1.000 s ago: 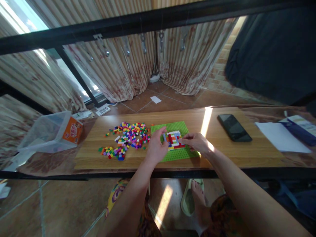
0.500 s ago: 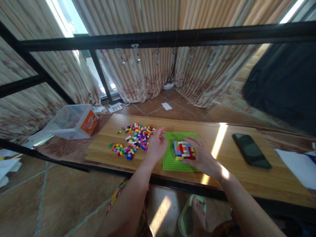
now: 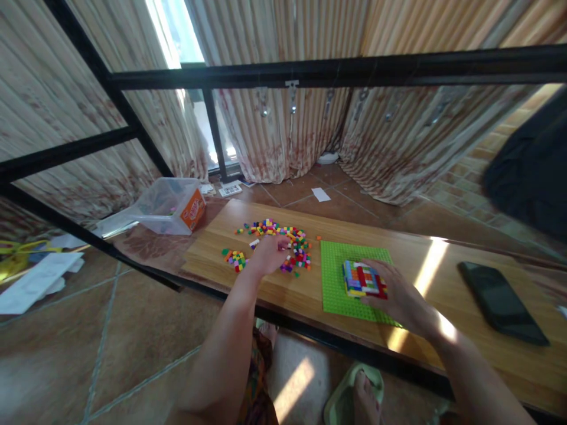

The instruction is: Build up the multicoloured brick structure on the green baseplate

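Note:
My left hand point(image 3: 267, 255) is over the pile of small toy bricks point(image 3: 299, 248), fingers bent and a little apart, with no brick visible in them. It covers part of the pile. On the green baseplate point(image 3: 333, 277) sits a low block of joined toy bricks point(image 3: 361, 278), with red, white and blue pieces on top and yellow at its lower edge. My right hand point(image 3: 394, 289) grips this block from its right side, thumb at the near edge and fingers at the far edge.
A black phone point(image 3: 502, 301) lies on the wooden board point(image 3: 425, 330) at the right. A clear plastic box point(image 3: 166, 206) with an orange label stands beyond the left end. A dark metal bar point(image 3: 310, 77) crosses above the far side.
My left hand has moved left, from beside the baseplate to over the brick pile. My right hand stays at the block. The view has shifted left.

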Demonstrator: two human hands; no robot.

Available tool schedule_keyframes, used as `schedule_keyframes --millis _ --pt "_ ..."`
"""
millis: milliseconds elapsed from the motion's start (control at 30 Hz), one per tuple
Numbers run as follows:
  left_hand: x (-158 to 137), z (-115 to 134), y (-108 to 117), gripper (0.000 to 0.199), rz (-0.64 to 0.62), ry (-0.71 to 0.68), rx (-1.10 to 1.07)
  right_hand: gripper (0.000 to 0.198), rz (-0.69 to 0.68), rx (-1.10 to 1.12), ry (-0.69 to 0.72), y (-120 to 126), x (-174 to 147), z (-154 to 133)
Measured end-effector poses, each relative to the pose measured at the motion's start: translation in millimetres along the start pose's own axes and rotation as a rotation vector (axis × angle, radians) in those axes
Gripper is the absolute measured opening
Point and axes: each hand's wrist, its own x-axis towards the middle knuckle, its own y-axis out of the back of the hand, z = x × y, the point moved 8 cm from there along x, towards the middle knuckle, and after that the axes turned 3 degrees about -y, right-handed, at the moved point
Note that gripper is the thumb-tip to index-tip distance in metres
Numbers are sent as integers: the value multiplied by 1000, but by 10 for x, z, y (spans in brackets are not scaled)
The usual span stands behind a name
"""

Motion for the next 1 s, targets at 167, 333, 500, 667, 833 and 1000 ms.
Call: schedule_keyframes --millis 167,333,500,667,833,1000 --pt "-85 62 -131 31 -107 -35 165 72 53 -15 23 39 16 -72" --pt "-131 132 -308 23 -69 -14 409 63 127 -17 22 67 40 -130" --pt "-137 198 -410 26 -42 20 505 54 177 -8 68 67 54 -151" --pt "-128 231 -350 21 -25 10 473 48 278 15 91 187 50 -213" --pt "-124 369 -299 14 68 -117 128 33 493 150 -21 463 -38 -274" --pt "-165 671 -621 14 10 -274 -217 24 679 297 -244 619 -126 -159"
